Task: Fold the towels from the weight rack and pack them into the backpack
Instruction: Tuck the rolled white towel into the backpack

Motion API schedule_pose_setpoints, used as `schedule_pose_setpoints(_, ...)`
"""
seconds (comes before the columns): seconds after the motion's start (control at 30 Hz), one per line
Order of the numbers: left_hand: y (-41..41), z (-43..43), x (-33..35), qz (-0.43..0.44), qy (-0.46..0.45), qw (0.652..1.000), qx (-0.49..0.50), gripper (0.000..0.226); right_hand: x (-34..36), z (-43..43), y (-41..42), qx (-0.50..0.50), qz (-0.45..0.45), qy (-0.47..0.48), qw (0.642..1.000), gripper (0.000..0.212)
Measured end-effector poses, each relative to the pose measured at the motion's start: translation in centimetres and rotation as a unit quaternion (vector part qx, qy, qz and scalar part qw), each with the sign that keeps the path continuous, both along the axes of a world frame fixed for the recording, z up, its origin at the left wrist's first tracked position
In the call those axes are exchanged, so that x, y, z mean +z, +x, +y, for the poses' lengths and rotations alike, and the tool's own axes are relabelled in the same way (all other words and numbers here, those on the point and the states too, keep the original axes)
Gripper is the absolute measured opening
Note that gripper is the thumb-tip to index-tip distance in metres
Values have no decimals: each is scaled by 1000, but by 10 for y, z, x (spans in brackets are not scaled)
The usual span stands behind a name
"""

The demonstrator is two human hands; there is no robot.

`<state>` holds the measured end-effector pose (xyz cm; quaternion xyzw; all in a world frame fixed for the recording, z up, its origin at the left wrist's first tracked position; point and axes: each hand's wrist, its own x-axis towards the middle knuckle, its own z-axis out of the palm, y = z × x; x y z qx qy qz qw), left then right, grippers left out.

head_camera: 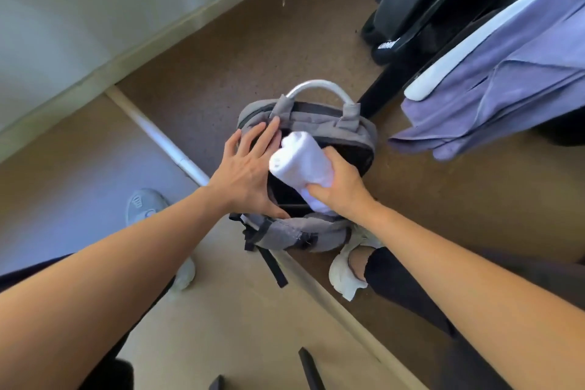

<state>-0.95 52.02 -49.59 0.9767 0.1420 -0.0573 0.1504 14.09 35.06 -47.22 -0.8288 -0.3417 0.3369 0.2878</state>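
1. A grey fabric backpack (359,133) is seen standing on the brown carpet (253,41), its main compartment unzipped and facing up, with a curved white carry handle (319,85) at the far edge.
2. The left hand (250,165) is laid flat on the left rim of the opening, with the fingers straight and spread wide and nothing gripped. The fingertips reach over the far-left edge of the bag.
3. A rolled white terry towel (300,158) is held in the right hand (342,187), whose fingers are curled round the roll's near half.
4. The roll is tilted over the dark opening, with its free end raised toward the left hand's fingers and its near end low at the front of the opening. Whether that end is already inside cannot be told.
5. To the right, a lilac towel (506,82) is draped unfolded over a white bar (468,41) of the black weight rack (411,9), with its lower corner hanging just above the carpet, apart from the backpack.
6. Two pale sneakers are visible – one (142,203) to the left of the bag beside the left forearm, the other (345,275) just in front of it, touching its near side.
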Motion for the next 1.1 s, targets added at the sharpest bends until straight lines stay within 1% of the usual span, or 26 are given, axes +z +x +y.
schedule_pose_setpoints(0.07, 0, -1, -3, 11, 4, 1000, 15, 158, -18, -20, 1, 27, -22, -109, 993, 33)
schedule_pose_setpoints(0.13, 0, -9, -2, 18, 18, 999, 19, 158, -33, -36, 3, 55, -64, -183, 979, 29)
schedule_pose_setpoints(0.2, 3, -21, 4, 13, 42, 999, 30, 153, -45, -42, 5, 91, -108, -210, 967, 32)
schedule_pose_setpoints(0.27, 9, -31, 11, -33, 74, 996, 27, 139, -55, -41, 3, 146, -151, -247, 946, 43)
schedule_pose_setpoints(0.3, 11, -35, 14, -64, 94, 994, -3, 131, -60, -41, 1, 167, -170, -264, 935, 47)
schedule_pose_setpoints(0.33, 14, -38, 14, -82, 112, 990, -42, 125, -66, -42, -1, 180, -182, -272, 928, 51)
schedule_pose_setpoints(0.37, 15, -38, 15, -80, 120, 987, -72, 123, -71, -43, -4, 191, -187, -275, 923, 54)
schedule_pose_setpoints(0.4, 16, -37, 16, -60, 119, 987, -85, 125, -76, -44, -8, 202, -191, -277, 920, 58)
schedule_pose_setpoints(0.47, 19, -33, 18, -11, 108, 991, -72, 132, -87, -47, -12, 221, -209, -275, 912, 61)
schedule_pose_setpoints(0.53, 21, -29, 18, 25, 96, 993, -58, 139, -94, -43, -10, 226, -244, -260, 907, 59)
schedule_pose_setpoints(0.63, 26, -22, 13, 36, 106, 992, -62, 146, -105, -32, 1, 250, -275, -246, 895, 59)
schedule_pose_setpoints(0.7, 25, -20, 8, 25, 106, 992, -64, 148, -118, -26, 7, 275, -269, -270, 883, 65)
schedule_pose_setpoints(0.83, 23, -18, 2, 6, 113, 991, -73, 150, -145, -21, 10, 315, -231, -364, 846, 86)
schedule_pose_setpoints(0.9, 23, -17, 2, 5, 111, 991, -72, 150, -147, -18, 8, 322, -205, -368, 848, 84)
schedule_pose_setpoints(0.97, 24, -17, 3, 3, 108, 992, -70, 147, -142, -17, 7, 313, -189, -349, 863, 81)
schedule_pose_setpoints(1.1, 25, -18, 6, 10, 103, 992, -68, 146, -117, -18, 5, 248, -146, -270, 919, 72)
